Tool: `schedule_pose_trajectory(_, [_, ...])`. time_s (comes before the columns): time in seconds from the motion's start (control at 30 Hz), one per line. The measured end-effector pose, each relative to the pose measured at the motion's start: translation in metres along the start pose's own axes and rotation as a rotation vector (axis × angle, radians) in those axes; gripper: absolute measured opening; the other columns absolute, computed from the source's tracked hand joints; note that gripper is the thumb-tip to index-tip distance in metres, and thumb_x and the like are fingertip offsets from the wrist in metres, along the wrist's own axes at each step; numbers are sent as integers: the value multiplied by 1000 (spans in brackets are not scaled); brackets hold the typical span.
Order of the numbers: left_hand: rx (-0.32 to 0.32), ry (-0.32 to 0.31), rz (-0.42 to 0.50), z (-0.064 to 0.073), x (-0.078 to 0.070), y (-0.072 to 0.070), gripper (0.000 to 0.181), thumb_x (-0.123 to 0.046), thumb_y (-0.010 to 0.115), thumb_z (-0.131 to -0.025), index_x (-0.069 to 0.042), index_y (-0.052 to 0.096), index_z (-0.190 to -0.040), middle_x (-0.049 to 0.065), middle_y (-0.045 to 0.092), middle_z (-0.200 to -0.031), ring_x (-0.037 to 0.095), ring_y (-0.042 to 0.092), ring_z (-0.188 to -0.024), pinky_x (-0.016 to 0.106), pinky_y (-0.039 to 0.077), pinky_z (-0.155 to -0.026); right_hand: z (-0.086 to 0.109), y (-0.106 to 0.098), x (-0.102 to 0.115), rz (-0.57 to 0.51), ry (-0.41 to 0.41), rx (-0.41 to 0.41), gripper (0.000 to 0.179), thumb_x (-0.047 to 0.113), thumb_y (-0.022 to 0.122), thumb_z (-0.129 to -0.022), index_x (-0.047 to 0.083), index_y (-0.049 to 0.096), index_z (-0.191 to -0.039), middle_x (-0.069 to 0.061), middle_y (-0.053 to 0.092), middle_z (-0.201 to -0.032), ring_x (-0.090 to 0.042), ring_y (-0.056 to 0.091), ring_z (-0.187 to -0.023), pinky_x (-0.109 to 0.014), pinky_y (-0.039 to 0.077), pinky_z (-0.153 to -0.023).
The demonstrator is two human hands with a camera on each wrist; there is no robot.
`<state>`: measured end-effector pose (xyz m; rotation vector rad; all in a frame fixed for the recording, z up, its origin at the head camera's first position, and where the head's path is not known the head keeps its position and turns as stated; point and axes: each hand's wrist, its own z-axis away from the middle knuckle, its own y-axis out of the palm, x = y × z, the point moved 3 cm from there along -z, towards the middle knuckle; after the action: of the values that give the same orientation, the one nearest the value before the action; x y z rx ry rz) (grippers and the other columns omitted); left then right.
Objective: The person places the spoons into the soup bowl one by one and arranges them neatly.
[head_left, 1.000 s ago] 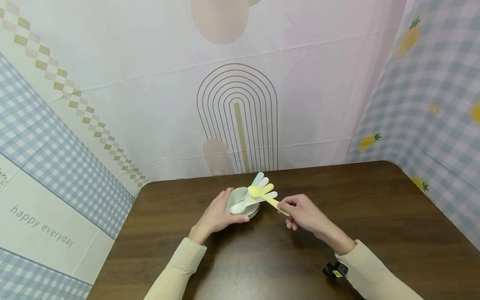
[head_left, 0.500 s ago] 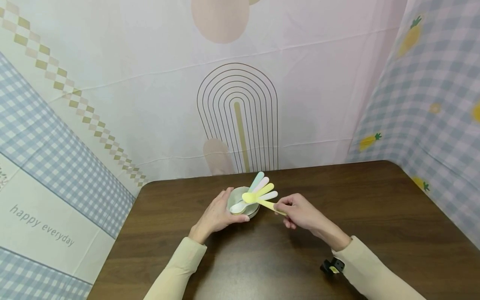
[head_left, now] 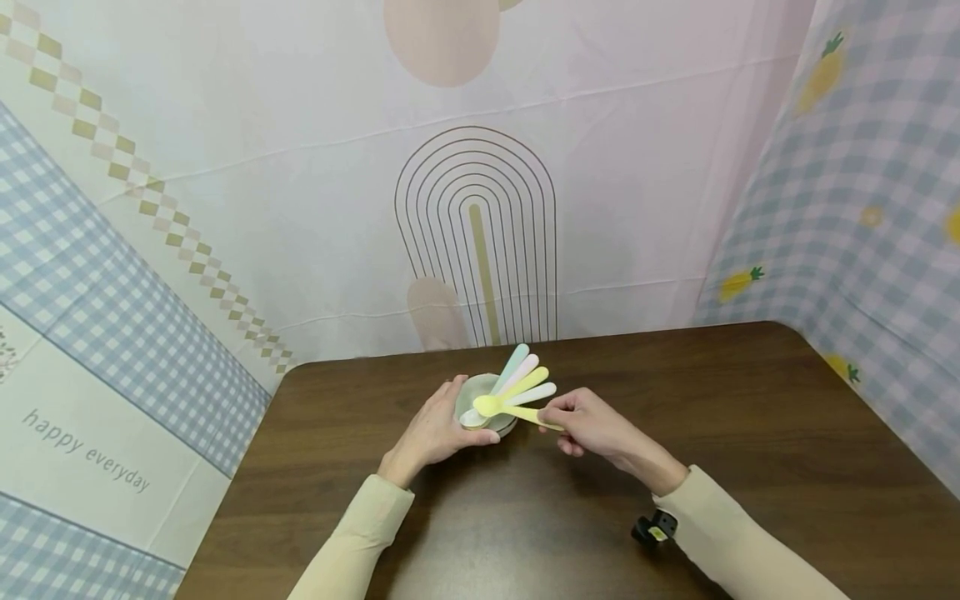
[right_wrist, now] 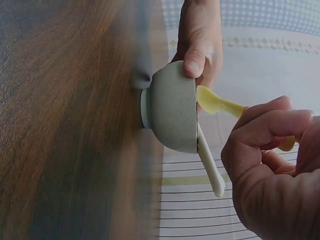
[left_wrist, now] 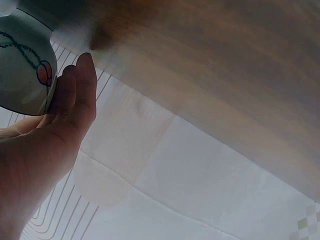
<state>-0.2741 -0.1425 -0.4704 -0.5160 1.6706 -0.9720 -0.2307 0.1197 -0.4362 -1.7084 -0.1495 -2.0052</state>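
My left hand (head_left: 430,427) holds a small pale grey-green bowl (head_left: 471,390) by its side, thumb at the rim. A dark line and an orange-red mark decorate the bowl's wall (left_wrist: 30,75) in the left wrist view. Inside lean several spoons with handles fanned to the right: a mint-green spoon (head_left: 513,367), a pink spoon (head_left: 525,369), a yellow spoon (head_left: 534,378) and a white spoon (head_left: 536,392). My right hand (head_left: 596,427) pinches a second yellow spoon (head_left: 522,412) by its handle. Its scoop (right_wrist: 207,100) is at the bowl's rim; contact cannot be told.
The bowl stands on a dark brown wooden table (head_left: 480,517), toward its back edge. A patterned cloth (head_left: 630,167) hangs behind the table, and a blue checked cloth (head_left: 885,192) hangs at the right. A small black device (head_left: 654,527) is at my right cuff.
My right hand has moved a little left, bringing the held yellow spoon's scoop down and left over the bowl. The left hand, the bowl and the other spoons have stayed put.
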Motion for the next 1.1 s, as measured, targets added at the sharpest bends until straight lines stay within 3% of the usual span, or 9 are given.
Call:
schedule_pose_trajectory(0.2, [9, 10, 11, 1, -1, 0, 97, -58, 96, -75, -18, 53, -152, 7, 65, -130, 24, 64, -116, 45, 54, -99, -5, 2, -3, -25, 10, 27, 26, 15, 60, -107, 0, 71, -90, 2, 55, -61, -4, 48, -50, -19, 42, -50])
schedule_pose_trajectory(0.43, [15, 3, 2, 0, -2, -1, 100, -57, 96, -75, -17, 51, -155, 8, 65, -131, 25, 64, -117, 46, 54, -100, -10, 5, -6, -39, 25, 56, 30, 16, 59, -108, -10, 71, -97, 2, 56, -63, -4, 47, -50, -18, 42, -50])
schedule_pose_trajectory(0.9, [17, 5, 10, 0, -1, 0, 99, -57, 95, -75, -17, 52, -154, 9, 64, -133, 26, 64, -119, 47, 54, -100, -21, 6, -12, -93, 71, 82, 26, 16, 61, -106, -3, 70, -90, 3, 55, -62, -1, 48, -48, -16, 41, -48])
schedule_pose_trajectory(1.1, [13, 1, 3, 0, 0, 0, 99, -59, 94, -75, -17, 52, -154, 8, 64, -133, 25, 64, -118, 47, 54, -99, -23, 7, -12, -126, 111, 76, 28, 17, 63, -105, -7, 69, -93, 4, 53, -62, -1, 50, -47, -15, 43, -47])
